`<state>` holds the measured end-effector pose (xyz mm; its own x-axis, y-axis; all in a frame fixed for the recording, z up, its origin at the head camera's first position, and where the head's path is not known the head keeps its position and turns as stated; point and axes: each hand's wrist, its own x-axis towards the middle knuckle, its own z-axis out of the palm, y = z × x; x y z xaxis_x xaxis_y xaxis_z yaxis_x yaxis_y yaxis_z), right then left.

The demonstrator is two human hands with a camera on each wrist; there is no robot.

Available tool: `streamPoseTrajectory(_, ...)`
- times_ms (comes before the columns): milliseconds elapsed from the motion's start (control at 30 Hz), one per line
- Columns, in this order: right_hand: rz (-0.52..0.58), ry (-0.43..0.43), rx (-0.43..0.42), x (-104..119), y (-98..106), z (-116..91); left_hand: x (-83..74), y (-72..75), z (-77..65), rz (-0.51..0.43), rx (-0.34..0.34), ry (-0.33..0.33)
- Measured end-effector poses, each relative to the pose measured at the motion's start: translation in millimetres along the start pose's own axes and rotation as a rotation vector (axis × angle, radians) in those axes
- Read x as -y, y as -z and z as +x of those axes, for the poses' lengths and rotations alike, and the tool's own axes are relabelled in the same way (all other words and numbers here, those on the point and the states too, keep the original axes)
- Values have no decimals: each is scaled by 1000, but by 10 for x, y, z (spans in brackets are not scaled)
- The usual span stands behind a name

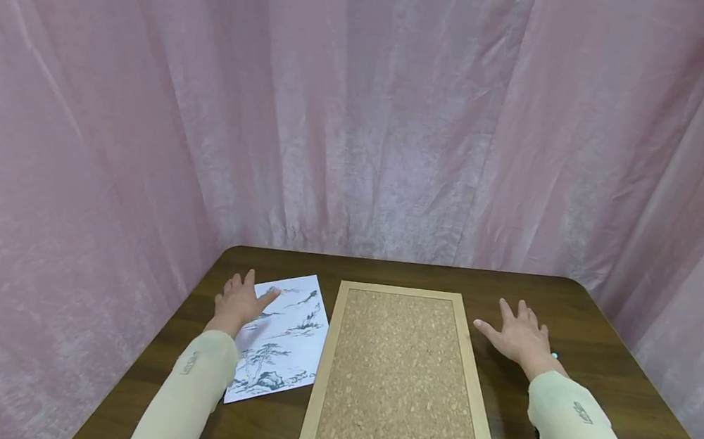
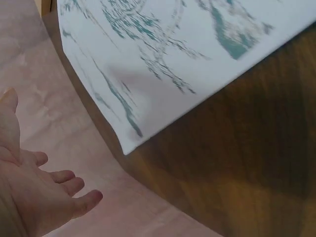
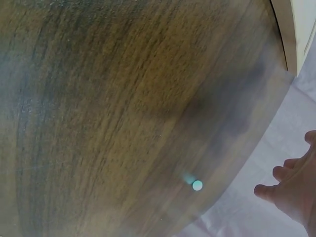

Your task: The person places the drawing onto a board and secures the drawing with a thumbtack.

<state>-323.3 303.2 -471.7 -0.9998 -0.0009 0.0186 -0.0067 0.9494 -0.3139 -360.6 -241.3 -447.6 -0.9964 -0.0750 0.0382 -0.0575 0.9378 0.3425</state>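
Note:
My left hand hovers over the left edge of a white sheet of paper, fingers spread and holding nothing. Green-grey ink mountains, trees and rocks are printed on the sheet, which lies slightly turned. To its right, a corkboard in a pale wooden frame lies flat on the table. My right hand is beyond the board's right side, its fingers apart and grasping nothing. Beside that wrist sits a small pale-green thing with a round top. The left wrist view shows my left hand apart from the paper.
The dark brown wooden table has rounded far corners. Pink velvet curtains hang behind it and along both sides. The paper's right edge lies close against the corkboard's frame.

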Motion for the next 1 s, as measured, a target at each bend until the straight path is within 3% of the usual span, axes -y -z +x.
streamPoseTrajectory(233, -1, -4, 3, -14, 2, -22, 209, 17, -48, -78, 9, 60)
streamPoseTrajectory(500, 17, -11, 0, -21, 12, -51, 394, -6, -121, -199, -31, 91)
streamPoseTrajectory(733, 61, -33, -3, -23, 18, -64, 498, -56, -181, -302, -7, 128)
streamPoseTrajectory(1000, 111, -49, -17, -76, 4, -51, 595, -172, -190, -343, 6, 170)
